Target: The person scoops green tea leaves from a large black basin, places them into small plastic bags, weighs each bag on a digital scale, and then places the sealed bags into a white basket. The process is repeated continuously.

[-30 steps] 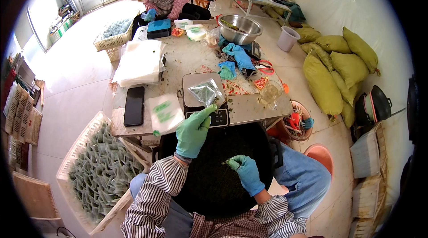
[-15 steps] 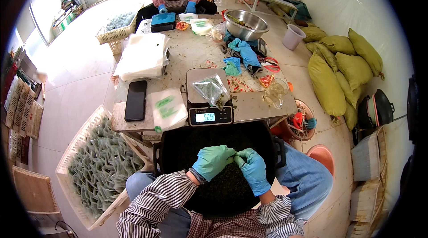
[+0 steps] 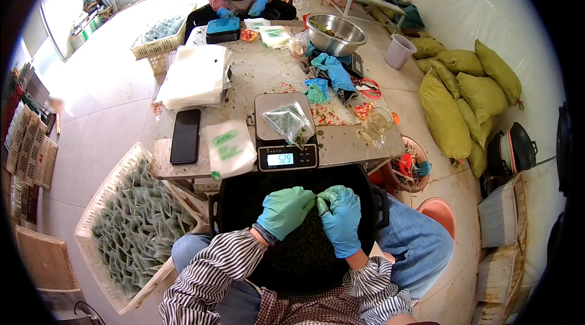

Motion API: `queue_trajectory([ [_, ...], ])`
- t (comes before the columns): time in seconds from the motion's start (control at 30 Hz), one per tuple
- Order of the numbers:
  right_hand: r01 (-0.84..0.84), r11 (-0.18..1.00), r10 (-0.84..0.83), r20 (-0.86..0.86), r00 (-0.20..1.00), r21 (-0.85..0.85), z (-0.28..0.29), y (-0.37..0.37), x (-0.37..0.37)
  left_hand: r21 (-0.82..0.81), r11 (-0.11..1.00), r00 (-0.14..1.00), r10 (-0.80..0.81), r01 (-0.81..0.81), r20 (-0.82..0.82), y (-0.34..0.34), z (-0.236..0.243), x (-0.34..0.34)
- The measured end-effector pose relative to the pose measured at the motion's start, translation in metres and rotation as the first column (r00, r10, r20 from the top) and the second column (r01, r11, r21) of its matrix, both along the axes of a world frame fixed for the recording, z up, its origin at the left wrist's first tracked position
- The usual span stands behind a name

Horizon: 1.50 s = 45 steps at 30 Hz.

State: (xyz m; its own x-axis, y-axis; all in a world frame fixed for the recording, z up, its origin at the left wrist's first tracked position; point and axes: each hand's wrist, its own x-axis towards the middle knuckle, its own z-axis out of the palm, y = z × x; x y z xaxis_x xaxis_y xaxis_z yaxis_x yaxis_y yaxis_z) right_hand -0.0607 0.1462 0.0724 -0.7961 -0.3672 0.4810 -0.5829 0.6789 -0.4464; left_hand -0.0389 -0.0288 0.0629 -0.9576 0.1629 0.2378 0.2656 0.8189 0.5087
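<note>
— Hands?
— My left hand (image 3: 285,210) and right hand (image 3: 339,218) meet fingertip to fingertip, grip narrow, pinching dark leaves (image 3: 304,246) over the black basin (image 3: 231,203).
— The bag?
— Clear pouch (image 3: 289,121) on the scale (image 3: 285,133), worktop's near edge.

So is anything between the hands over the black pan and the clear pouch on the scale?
Nothing visible. Both the left hand and right hand are over the dark leaves in the black pan. The clear pouch lies on the scale just beyond the pan's far rim, with open space between.
</note>
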Motion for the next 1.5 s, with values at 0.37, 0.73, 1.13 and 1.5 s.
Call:
queue_trajectory([
  [0.37,0.051,0.951,-0.144,-0.292,0.945,-0.304,0.011,-0.075,-0.096,0.406,0.859,0.948,0.308,-0.312,0.078,-0.023,0.008,-0.016],
  [0.73,-0.017,0.854,0.129,0.179,0.975,-0.520,0.011,-0.032,-0.031,0.513,0.844,0.965,0.240,-0.153,-0.106,-0.018,0.045,-0.011],
  [1.13,0.030,0.883,0.025,0.111,0.994,-0.467,0.022,-0.015,-0.029,0.513,0.840,0.968,0.242,-0.177,-0.061,-0.019,0.037,-0.010],
  [1.5,0.025,0.975,-0.029,-0.011,1.000,-0.220,0.026,-0.027,-0.030,0.506,0.844,0.971,0.234,-0.176,-0.052,-0.020,0.035,-0.008],
])
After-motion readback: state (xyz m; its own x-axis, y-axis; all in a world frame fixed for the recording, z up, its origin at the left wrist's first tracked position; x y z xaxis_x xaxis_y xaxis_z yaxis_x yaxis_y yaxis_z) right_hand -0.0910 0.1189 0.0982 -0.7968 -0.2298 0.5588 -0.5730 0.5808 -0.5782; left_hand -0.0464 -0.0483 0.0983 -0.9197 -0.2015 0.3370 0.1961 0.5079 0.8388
